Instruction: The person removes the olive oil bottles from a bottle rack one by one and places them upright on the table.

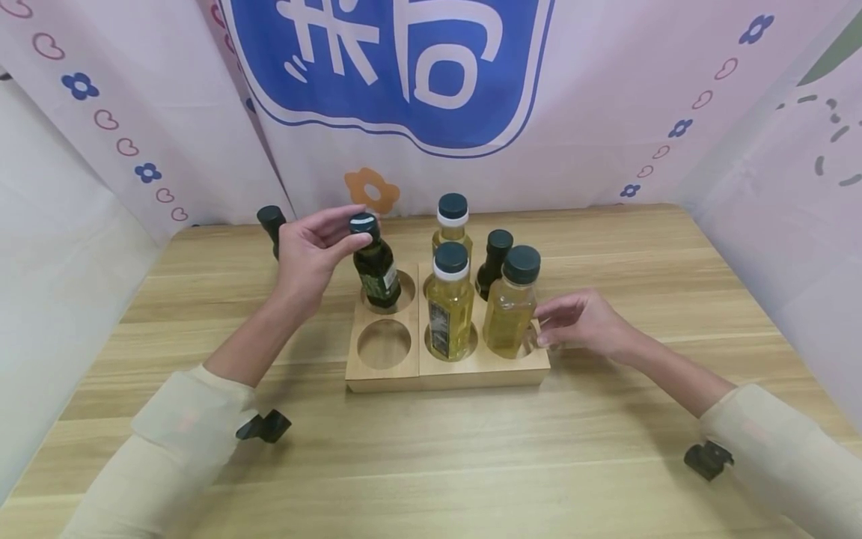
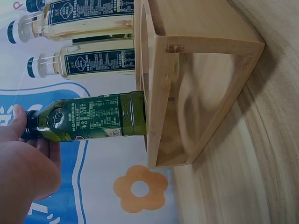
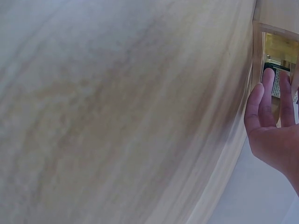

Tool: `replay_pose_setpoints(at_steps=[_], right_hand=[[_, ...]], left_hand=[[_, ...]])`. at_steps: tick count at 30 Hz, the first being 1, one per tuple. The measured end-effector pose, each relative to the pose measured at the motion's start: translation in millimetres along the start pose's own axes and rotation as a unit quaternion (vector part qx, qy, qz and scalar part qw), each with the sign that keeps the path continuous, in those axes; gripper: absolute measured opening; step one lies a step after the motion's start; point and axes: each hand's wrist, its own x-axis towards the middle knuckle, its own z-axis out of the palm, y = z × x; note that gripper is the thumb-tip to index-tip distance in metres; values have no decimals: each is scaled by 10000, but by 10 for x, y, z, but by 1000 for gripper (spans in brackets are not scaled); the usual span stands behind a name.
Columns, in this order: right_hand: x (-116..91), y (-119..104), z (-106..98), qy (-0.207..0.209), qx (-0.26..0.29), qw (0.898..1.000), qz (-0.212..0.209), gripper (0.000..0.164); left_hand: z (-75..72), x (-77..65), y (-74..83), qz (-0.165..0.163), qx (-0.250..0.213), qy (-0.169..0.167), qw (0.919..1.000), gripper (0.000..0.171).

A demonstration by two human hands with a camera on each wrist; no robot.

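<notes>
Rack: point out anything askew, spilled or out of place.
A dark bottle is off the rack, partly hidden behind the left hand; it looks stray, since the rack's front-left hole is free. No spill shows.

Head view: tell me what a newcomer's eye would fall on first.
Probably the big blue emblem with white characters, at the top middle of the backdrop. Next, likely the dark green bottle that the left hand holds by its cap at the rear left of the wooden rack, then the yellow-filled bottles standing in the rack's right part.
</notes>
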Motion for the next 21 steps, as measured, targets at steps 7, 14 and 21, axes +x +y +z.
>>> replay_pose_setpoints(at_steps=[7,14,21], right_hand=[[10,8,-2,-20,6,10000,-12,43],[19,22,-12,6,-66,10000,6,45],[15,20,-7,28,-51,10000,61,44]], left_hand=[[12,37,21,85,-20,133,9999,35],[7,73,44,271,-131,277,9992,32],[-10,108,70,331,-209,510,9979,33]])
